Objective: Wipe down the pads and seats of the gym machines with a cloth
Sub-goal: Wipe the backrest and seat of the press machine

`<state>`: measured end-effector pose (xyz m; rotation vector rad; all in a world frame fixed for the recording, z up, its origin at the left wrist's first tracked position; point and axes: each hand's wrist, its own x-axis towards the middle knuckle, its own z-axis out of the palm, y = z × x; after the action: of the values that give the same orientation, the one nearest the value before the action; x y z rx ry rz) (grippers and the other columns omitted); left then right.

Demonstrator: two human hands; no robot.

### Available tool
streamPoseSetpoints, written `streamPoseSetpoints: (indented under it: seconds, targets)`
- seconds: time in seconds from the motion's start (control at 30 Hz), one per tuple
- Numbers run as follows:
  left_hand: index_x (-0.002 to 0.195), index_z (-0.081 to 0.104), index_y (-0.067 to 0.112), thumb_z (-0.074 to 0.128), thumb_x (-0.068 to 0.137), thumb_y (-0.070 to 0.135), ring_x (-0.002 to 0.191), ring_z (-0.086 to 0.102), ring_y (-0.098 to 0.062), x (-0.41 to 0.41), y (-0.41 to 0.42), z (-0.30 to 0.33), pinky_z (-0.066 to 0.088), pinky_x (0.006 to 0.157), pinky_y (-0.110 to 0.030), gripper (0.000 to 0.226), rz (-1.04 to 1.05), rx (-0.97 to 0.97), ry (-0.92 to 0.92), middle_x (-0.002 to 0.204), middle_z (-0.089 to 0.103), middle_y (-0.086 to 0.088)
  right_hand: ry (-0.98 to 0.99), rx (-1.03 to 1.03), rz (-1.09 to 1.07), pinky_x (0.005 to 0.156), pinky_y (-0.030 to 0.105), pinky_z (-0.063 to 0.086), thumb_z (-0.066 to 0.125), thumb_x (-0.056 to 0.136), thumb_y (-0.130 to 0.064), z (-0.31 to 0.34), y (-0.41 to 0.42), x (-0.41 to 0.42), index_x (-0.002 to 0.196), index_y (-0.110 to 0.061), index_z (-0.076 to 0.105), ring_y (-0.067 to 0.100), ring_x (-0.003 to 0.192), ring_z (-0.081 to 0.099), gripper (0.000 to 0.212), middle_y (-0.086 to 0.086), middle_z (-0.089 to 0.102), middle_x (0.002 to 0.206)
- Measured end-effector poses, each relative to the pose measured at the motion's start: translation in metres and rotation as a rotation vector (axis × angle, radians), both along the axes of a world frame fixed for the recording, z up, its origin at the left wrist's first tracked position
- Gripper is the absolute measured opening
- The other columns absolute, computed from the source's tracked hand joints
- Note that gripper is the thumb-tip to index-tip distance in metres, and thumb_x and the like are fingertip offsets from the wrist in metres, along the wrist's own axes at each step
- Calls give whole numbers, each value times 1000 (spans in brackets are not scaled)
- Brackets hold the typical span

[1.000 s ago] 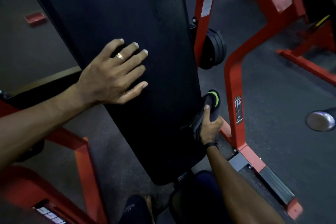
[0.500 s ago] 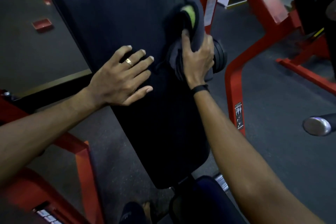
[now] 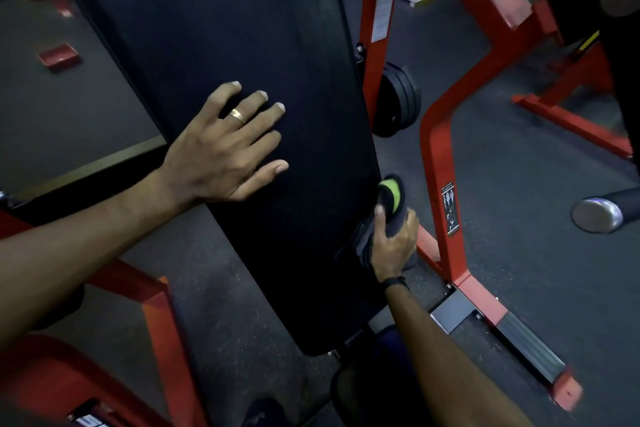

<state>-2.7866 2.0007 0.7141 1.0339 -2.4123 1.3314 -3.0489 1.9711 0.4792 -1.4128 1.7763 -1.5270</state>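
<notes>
A long black back pad [image 3: 235, 45] slants from the top of the view down to its rounded lower end near the bottom middle. My left hand [image 3: 221, 149] lies flat on the pad's left side, fingers spread, a gold ring on one finger. My right hand [image 3: 391, 246] grips a dark cloth [image 3: 389, 204] with a green patch and holds it against the pad's lower right edge. A black band circles that wrist.
A red machine frame [image 3: 438, 149] stands right of the pad, with black weight plates [image 3: 398, 100] behind it and a grey foot plate [image 3: 530, 347] on the floor. A chrome-capped roller [image 3: 597, 215] juts in at right. More red frame [image 3: 152, 315] lies lower left.
My right hand moved the cloth up the pad's right edge, then back down to the lower right edge. My left hand stayed flat on the pad.
</notes>
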Motion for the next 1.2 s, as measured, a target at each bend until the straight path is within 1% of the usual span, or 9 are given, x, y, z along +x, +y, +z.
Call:
streamPoseSetpoints:
  seconds: [0.1, 0.17, 0.3, 0.43, 0.53, 0.7, 0.83, 1.0, 1.2]
  targets:
    - [103, 70, 4, 40, 103, 47, 121, 61, -39, 1, 3, -1, 34, 109, -55, 52, 21, -16, 27, 134, 62, -20, -148, 98, -82, 90, 55, 46, 40, 84, -86, 11, 14, 10, 116, 0, 58, 31, 102, 57, 93, 13, 59, 106]
    - [114, 69, 6, 38, 103, 50, 132, 54, -37, 1, 5, -2, 28, 114, -54, 54, 37, -68, 45, 146, 53, -20, -215, 23, -95, 96, 53, 45, 43, 83, -84, 46, 9, 27, 120, -1, 57, 30, 108, 56, 92, 14, 61, 113]
    - [138, 56, 6, 30, 104, 55, 146, 37, -34, -6, 5, 1, 20, 119, -54, 65, 70, -94, 101, 158, 35, -21, -45, -222, -43, 97, 42, 41, 52, 87, -69, 152, -32, 73, 123, -5, 61, 28, 114, 56, 73, 9, 61, 121]
    - [152, 40, 5, 27, 103, 56, 149, 31, -34, -5, 9, 3, 17, 121, -53, 72, 116, -98, 190, 160, 30, -22, 115, -334, -77, 97, 51, 34, 63, 87, -51, 202, -45, 115, 125, -15, 63, 36, 118, 53, 53, 13, 59, 125]
    - [150, 43, 5, 31, 103, 54, 148, 32, -36, -6, 8, 4, 18, 120, -54, 69, 73, -29, 220, 159, 32, -23, 155, -290, -105, 95, 52, 40, 65, 86, -44, 174, -26, 107, 128, -11, 58, 41, 117, 52, 55, 19, 58, 127]
    - [119, 64, 1, 45, 99, 49, 133, 51, -40, -3, 6, 3, 27, 116, -57, 55, 93, -71, 156, 150, 46, -25, 117, -277, -83, 93, 46, 39, 64, 87, -43, 123, 0, 95, 128, -10, 53, 35, 116, 48, 54, 23, 57, 125]
    - [116, 64, 2, 48, 96, 49, 125, 55, -39, -3, 8, 2, 27, 116, -56, 54, 79, -47, 181, 145, 52, -24, 109, -144, -104, 98, 49, 37, 56, 89, -55, 96, 6, 89, 126, 1, 62, 31, 120, 45, 68, 17, 56, 130]
    - [112, 63, 3, 51, 93, 50, 118, 57, -37, -3, 7, 1, 28, 114, -56, 52, 77, -51, 201, 137, 57, -21, -6, -7, -152, 102, 53, 36, 55, 88, -57, 46, 33, 73, 129, -1, 58, 30, 123, 46, 69, 11, 54, 130]
    - [112, 62, 3, 51, 92, 51, 115, 58, -36, -3, 7, 0, 30, 113, -56, 53, 79, -28, 198, 133, 59, -19, -172, 107, -239, 103, 47, 34, 56, 82, -65, 16, 60, 64, 127, -3, 53, 28, 118, 48, 77, 12, 55, 123]
